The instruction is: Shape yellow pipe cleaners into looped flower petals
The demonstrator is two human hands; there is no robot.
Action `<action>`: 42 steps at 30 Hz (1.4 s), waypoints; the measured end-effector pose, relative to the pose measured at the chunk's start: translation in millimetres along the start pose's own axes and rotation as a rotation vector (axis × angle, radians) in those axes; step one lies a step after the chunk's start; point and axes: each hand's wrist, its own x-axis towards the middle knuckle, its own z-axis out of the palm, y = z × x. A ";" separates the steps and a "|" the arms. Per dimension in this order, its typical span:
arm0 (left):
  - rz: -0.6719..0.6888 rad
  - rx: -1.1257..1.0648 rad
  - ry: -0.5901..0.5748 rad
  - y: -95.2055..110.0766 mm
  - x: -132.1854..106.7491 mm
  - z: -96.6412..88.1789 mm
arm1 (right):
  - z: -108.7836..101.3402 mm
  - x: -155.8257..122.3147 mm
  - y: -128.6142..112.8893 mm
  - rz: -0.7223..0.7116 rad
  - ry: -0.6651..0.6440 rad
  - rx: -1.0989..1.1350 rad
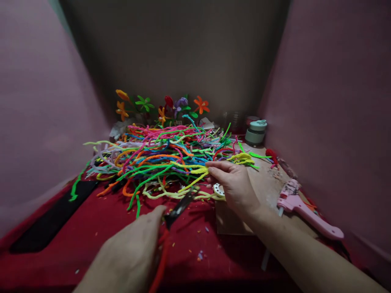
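Observation:
My left hand (134, 244) is closed around red-handled pliers (180, 207), whose dark jaws point up and away to the right, blurred. My right hand (235, 183) pinches the ends of yellow pipe cleaners (198, 171) between thumb and fingertips, just beyond the jaws. Those yellow strands lie at the front of a big heap of multicoloured pipe cleaners (159, 150). Pale yellow pipe cleaners (171, 195) loop beneath, passing close to the jaws. Under my right hand is a round silver piece with holes (218, 189), partly hidden.
A pink glue gun (308, 211) rests on a board (262, 171) at the right. Behind the heap stand several pipe-cleaner flowers (201, 105) and a green-lidded jar (255, 132). A long black strip (51, 219) lies left on the red cloth (100, 228), with scraps scattered in front.

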 end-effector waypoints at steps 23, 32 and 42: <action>-0.018 0.126 -0.031 52.8 42.0 3.1 | 3.3 -4.0 -0.1 -0.016 0.020 0.056; -0.120 0.275 -0.289 57.9 59.5 -2.0 | -0.6 -2.3 1.0 0.065 -0.053 0.167; -0.124 0.302 -0.327 55.1 58.4 -2.3 | 0.7 -3.9 -2.1 0.121 -0.087 0.205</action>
